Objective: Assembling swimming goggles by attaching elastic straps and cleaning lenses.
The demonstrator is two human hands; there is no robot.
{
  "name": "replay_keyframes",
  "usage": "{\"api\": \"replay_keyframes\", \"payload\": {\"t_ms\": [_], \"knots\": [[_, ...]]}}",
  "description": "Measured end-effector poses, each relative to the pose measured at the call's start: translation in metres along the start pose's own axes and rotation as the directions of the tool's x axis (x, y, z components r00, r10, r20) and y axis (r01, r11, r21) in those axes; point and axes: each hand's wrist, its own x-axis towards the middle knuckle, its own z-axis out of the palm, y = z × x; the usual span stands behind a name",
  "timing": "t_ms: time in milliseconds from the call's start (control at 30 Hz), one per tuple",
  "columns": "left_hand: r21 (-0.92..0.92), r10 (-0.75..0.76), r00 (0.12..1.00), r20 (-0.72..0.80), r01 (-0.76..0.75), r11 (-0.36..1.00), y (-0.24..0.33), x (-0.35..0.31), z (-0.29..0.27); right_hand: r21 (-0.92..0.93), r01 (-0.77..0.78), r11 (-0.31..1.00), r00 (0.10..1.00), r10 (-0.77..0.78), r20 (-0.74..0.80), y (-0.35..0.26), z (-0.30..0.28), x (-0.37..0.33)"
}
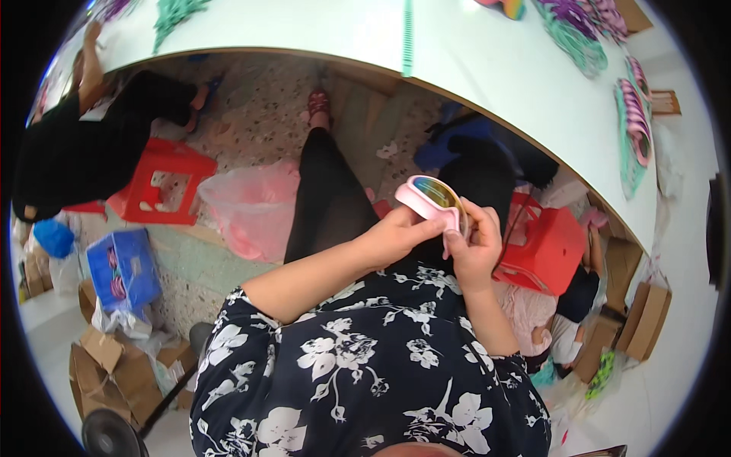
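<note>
Left hand [402,233] grips pink goggles [432,199] at their left; right hand [478,247] pinches their right end; adjusting seems in hand, next calling for steadiness.

Beyond the fingers [487,221] stretches a white table [327,30]. On it, a teal strap [408,38] lies slightly left of them, a teal bundle [175,17] farther left, purple-and-teal cords [585,52] and pink-rimmed goggles [644,143] rightward.
</note>
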Motion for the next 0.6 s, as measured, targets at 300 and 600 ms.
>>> {"api": "replay_keyframes", "payload": {"t_ms": [300,600], "knots": [[-0.208,0.03,0.994,-0.107,-0.052,0.977,-0.012,0.009,0.018,-0.12,0.204,0.972,0.975,-0.213,-0.066,0.005,0.0,0.005],[-0.203,0.132,0.963,-0.234,-0.181,0.962,-0.018,0.009,0.023,-0.263,0.343,0.902,0.934,-0.356,-0.003,0.001,0.002,0.003]]}}
